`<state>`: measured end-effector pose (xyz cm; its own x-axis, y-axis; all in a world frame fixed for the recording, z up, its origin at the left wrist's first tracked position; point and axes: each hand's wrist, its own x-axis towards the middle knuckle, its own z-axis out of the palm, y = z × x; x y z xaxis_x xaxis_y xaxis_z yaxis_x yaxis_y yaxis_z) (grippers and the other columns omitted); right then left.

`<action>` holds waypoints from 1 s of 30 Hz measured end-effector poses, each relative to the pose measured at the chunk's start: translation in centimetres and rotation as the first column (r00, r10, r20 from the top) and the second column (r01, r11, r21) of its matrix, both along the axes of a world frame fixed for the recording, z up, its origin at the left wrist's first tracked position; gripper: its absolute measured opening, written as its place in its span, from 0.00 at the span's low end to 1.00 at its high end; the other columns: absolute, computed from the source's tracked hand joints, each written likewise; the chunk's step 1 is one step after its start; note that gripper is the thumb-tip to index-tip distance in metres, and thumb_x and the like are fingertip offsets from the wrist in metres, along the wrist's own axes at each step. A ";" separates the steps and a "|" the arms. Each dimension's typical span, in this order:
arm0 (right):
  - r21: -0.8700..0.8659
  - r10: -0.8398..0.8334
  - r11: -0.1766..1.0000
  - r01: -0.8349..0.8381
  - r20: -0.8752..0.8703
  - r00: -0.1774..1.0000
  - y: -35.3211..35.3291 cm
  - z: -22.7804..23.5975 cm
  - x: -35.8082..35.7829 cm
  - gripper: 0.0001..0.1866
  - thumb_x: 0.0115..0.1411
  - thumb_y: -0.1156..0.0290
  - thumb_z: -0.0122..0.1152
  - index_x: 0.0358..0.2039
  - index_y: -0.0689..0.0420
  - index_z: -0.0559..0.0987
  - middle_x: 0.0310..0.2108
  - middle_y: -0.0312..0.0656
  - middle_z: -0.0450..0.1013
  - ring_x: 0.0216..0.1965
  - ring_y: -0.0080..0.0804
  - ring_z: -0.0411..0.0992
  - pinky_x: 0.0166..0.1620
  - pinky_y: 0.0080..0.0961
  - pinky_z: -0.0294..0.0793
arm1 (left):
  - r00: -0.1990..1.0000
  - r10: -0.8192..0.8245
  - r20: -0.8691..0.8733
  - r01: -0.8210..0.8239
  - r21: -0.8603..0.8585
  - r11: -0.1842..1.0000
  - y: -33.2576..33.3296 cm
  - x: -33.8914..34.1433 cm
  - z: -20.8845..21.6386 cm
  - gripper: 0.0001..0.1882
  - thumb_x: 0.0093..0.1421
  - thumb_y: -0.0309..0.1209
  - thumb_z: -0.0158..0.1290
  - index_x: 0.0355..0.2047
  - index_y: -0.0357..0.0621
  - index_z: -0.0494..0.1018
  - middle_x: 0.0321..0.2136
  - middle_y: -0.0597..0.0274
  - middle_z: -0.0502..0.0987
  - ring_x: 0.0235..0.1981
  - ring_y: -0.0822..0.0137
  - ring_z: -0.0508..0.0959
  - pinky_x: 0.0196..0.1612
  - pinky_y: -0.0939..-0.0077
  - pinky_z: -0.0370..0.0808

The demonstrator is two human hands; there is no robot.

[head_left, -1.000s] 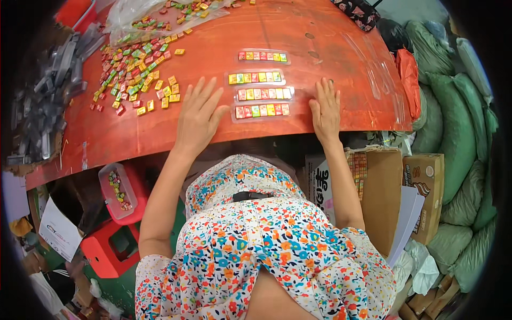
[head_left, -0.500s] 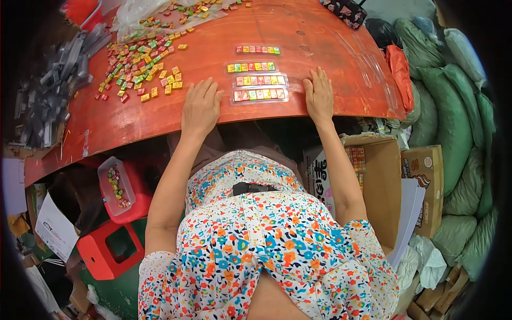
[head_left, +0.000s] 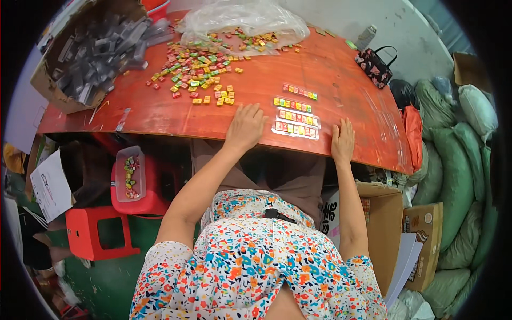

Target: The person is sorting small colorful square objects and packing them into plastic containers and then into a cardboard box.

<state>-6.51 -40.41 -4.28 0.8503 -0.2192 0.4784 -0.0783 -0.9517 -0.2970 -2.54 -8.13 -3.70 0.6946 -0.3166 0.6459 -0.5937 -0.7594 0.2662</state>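
Observation:
My left hand (head_left: pixel 247 127) lies flat near the table's front edge, fingers outstretched and holding nothing. On the other side of the clear plastic trays, my right hand (head_left: pixel 343 141) rests palm down with its fingers extended, also holding nothing. Between the hands, several narrow trays lie one behind another, each filled with a row of small coloured blocks; the nearest tray (head_left: pixel 296 129) sits close to the edge. Neither hand appears to touch a tray. Beyond my left hand spreads a loose heap of small red, yellow and green blocks (head_left: pixel 197 69).
A clear plastic bag (head_left: pixel 245 21) with more blocks lies behind the heap on the red table (head_left: pixel 176 120). Far left stands a carton (head_left: pixel 45 85) of clear-grey plastic cases. A dark patterned handbag (head_left: pixel 375 68) is at far right. Below are red stools (head_left: pixel 82 234) and an open carton (head_left: pixel 386 213).
My view has swung, so the table appears farther right and lower, with more of its far side showing. Both hands stay flat beside the trays; the blocks look unchanged.

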 end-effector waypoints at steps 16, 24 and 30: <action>-0.081 -0.016 0.997 0.016 0.000 1.000 0.5 -0.6 0.9 0.27 0.68 0.55 0.45 0.58 0.62 0.68 0.63 0.55 0.61 0.66 0.49 0.56 0.67 0.44 0.52 | 1.000 0.025 -0.011 -0.024 0.066 0.998 0.6 0.2 -0.1 0.13 0.64 0.33 0.48 0.40 0.36 0.75 0.48 0.47 0.75 0.51 0.49 0.73 0.57 0.56 0.67; 0.053 0.192 0.976 -0.209 0.231 0.954 -0.1 0.7 -0.2 0.17 0.64 0.66 0.55 0.51 0.60 0.75 0.53 0.52 0.71 0.56 0.47 0.68 0.57 0.37 0.67 | 0.997 -0.047 -0.054 0.044 -0.056 0.997 0.3 0.2 0.4 0.13 0.62 0.34 0.52 0.40 0.36 0.75 0.45 0.48 0.75 0.48 0.50 0.74 0.50 0.59 0.71; 0.490 0.171 0.868 -0.073 -0.159 0.972 3.9 6.0 -1.0 0.17 0.61 0.67 0.61 0.46 0.65 0.76 0.29 0.43 0.77 0.28 0.27 0.76 0.32 0.23 0.76 | 0.902 -0.131 -0.410 0.032 -0.239 0.970 -1.7 -0.5 2.5 0.14 0.59 0.35 0.57 0.37 0.35 0.74 0.30 0.47 0.78 0.32 0.48 0.79 0.37 0.58 0.75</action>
<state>-7.48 -36.55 1.68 0.9488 -0.2677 0.1676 -0.0727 -0.7016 -0.7088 -3.08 -9.83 -1.23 0.8943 -0.2670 0.3591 -0.4456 -0.6052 0.6597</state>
